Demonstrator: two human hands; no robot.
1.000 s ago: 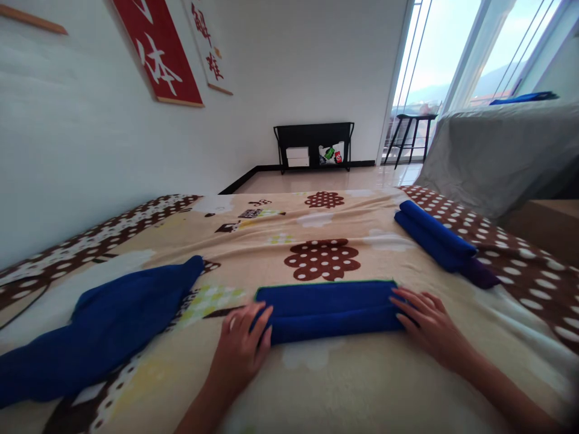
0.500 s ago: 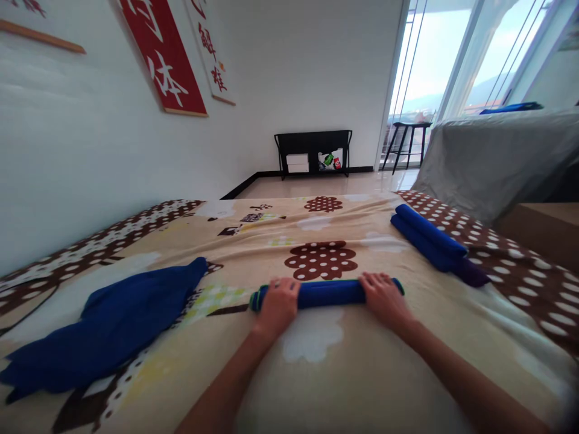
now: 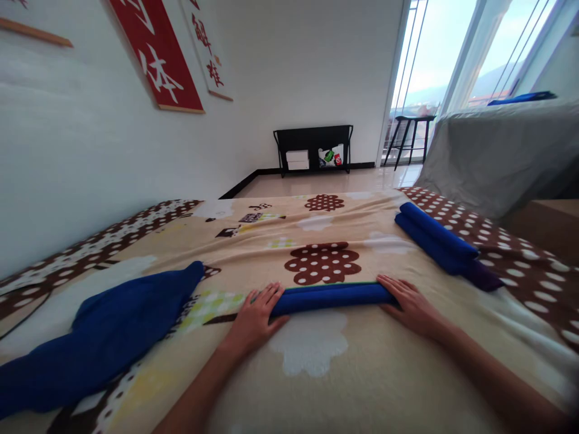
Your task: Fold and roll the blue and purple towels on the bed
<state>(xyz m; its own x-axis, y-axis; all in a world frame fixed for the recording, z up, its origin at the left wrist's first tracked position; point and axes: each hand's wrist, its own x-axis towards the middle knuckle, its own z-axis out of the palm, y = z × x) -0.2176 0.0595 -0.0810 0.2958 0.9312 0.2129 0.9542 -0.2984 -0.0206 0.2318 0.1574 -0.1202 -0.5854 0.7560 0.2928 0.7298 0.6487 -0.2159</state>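
A rolled blue towel [image 3: 332,297] with a green edge lies across the patterned blanket [image 3: 316,361] in front of me. My left hand [image 3: 256,316] rests flat at the roll's left end, fingers stretched out over it. At the right end lies my right hand [image 3: 407,301], also flat with fingers extended and touching the roll. Neither hand grips anything.
A loose blue cloth [image 3: 104,334] lies crumpled at the left. Two rolled blue towels [image 3: 436,241] and a dark purple one [image 3: 484,278] sit at the right. Beyond are a grey-covered piece of furniture [image 3: 493,154], a black shelf [image 3: 313,147] and a stool [image 3: 409,135].
The folded towel was rolled away from me into a tight roll. My hands went from on top of the roll to its two ends, fingers now laid flat.
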